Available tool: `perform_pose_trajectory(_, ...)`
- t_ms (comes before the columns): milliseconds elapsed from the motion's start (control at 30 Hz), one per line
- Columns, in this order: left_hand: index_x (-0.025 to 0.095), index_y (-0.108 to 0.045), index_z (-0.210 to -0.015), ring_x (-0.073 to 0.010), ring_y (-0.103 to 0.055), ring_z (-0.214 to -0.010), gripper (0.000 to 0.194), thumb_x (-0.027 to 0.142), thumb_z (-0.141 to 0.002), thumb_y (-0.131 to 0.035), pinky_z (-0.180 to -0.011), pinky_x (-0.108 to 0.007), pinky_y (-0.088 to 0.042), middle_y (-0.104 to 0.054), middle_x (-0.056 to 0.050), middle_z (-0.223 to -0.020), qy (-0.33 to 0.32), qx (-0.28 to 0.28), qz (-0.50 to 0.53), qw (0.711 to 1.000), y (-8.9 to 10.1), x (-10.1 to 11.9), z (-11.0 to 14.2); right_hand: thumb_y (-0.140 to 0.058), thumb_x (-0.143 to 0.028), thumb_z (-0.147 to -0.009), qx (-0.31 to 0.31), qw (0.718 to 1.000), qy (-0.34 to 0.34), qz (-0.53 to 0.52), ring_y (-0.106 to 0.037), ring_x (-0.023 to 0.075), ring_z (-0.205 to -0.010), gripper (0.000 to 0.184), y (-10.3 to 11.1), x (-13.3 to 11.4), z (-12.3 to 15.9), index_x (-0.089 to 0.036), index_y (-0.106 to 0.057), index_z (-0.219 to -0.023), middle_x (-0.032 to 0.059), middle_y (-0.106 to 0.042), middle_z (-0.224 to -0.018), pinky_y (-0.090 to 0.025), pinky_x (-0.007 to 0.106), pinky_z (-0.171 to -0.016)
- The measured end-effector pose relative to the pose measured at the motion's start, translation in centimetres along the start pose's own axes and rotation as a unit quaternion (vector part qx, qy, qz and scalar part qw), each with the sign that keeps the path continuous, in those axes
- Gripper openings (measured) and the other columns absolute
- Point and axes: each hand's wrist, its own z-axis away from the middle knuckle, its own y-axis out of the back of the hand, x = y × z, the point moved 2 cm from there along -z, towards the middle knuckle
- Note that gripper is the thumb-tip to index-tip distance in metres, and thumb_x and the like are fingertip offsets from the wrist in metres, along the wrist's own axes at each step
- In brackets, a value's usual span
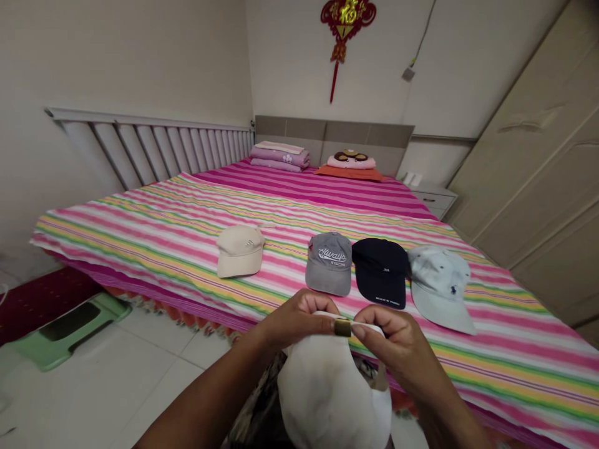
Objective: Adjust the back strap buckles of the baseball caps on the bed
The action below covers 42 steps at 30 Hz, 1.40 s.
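A white baseball cap (322, 393) hangs between my two hands at the near edge of the bed. My left hand (299, 321) pinches its back strap just left of a brass-coloured buckle (342, 327). On the other side of that buckle, my right hand (390, 333) has thumb and fingers closed on the strap. Beyond my hands a grey cap (329, 265), a dark navy cap (381, 271) and a pale blue-grey cap (440, 287) lie side by side. Farther left sits a beige cap (240, 251), apart from the others.
The bed (163, 212) has a striped cover and a grey headboard (299, 132). Folded purple bedding (279, 157) and a pink-and-orange stack (350, 165) rest at its head. A green stool (60, 330) stands on the tiled floor at left; a nightstand (433, 196) is at right.
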Motion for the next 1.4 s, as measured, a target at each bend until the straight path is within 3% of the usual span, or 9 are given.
perform_pose_trajectory(267,0.010,-0.059,-0.069,-0.0039,-0.042,-0.038,0.034,0.038,-0.057,-0.073,-0.038,-0.016,-0.029,-0.054,0.001,-0.053,-0.004,-0.007,0.064,0.998,0.3,-0.6,-0.1,-0.064,-0.042,-0.067,0.003,0.989,-0.026,-0.145,-0.025,0.0067,-0.045,0.030,-0.1,1.0,-0.1,-0.014,-0.054,-0.060,-0.0052,-0.035,-0.048,-0.022,0.021,-0.042)
perform_pose_trajectory(500,0.009,-0.060,-0.069,-0.0034,-0.042,-0.038,0.032,0.036,-0.059,-0.073,-0.038,-0.016,-0.030,-0.054,0.001,-0.053,-0.017,-0.021,0.086,0.996,0.2,-0.7,-0.2,-0.064,-0.041,-0.068,0.001,0.994,-0.015,-0.109,-0.027,0.0067,-0.046,0.028,-0.3,1.3,-0.1,-0.014,-0.056,-0.061,-0.0050,-0.038,-0.049,-0.024,0.021,-0.044)
perform_pose_trajectory(867,0.009,-0.059,-0.068,-0.0038,-0.042,-0.039,0.035,0.039,-0.058,-0.073,-0.039,-0.016,-0.030,-0.052,0.002,-0.051,-0.022,0.009,0.065,0.998,0.2,-0.6,0.0,-0.063,-0.039,-0.065,0.025,1.000,-0.003,0.019,-0.040,0.0099,-0.046,0.026,0.0,0.2,0.1,-0.015,-0.060,-0.059,-0.0008,-0.049,-0.050,-0.033,0.023,-0.044)
perform_pose_trajectory(1400,0.010,-0.061,-0.070,-0.0042,-0.043,-0.041,0.030,0.037,-0.062,-0.070,-0.040,-0.016,-0.031,-0.053,0.001,-0.053,-0.031,0.026,0.037,0.998,0.1,-0.7,0.3,-0.061,-0.037,-0.067,-0.016,1.000,0.004,0.021,-0.040,0.0095,-0.045,0.027,0.4,-0.6,0.0,-0.016,-0.056,-0.053,-0.0016,-0.048,-0.046,-0.033,0.022,-0.042)
